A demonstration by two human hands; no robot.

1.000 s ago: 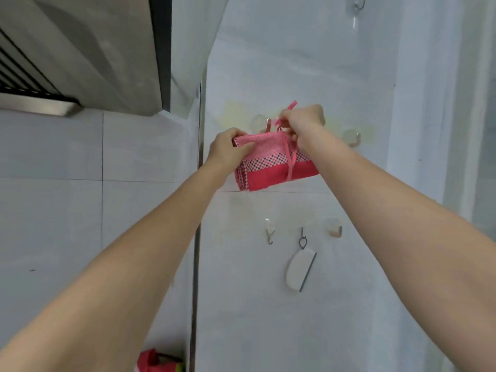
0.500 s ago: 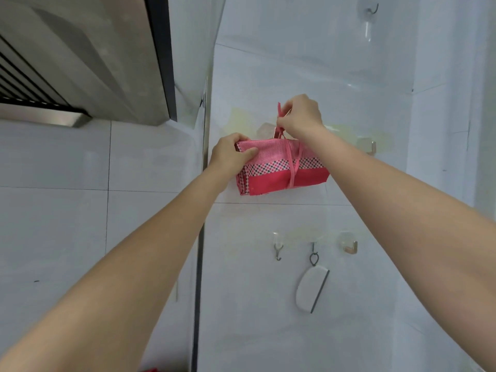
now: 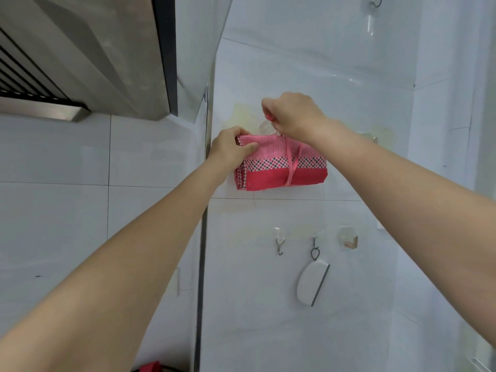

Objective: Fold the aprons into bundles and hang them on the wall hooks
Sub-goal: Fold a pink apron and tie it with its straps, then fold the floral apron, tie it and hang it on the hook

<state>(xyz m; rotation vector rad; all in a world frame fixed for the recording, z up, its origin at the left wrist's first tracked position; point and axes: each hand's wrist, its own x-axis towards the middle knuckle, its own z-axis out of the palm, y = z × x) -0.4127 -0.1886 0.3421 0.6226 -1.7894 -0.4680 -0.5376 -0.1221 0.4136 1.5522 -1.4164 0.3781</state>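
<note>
My left hand grips the folded apron against the wall; my right hand pinches its tie at a hook.

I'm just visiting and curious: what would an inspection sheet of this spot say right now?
Surface: white tiled wall, yellowish stains behind the upper hooks.
Job's things: pink apron bundle, folded and tied with its strap, held up at a clear wall hook; whether the strap is on it cannot be told.
Clutter: white scrubber hanging from a lower hook; two more lower hooks bare; something red at the bottom edge.
Grips: left hand grips the bundle's left end; right hand pinches the strap.
Cables: nothing seen.
Surroundings: steel range hood upper left.
</note>
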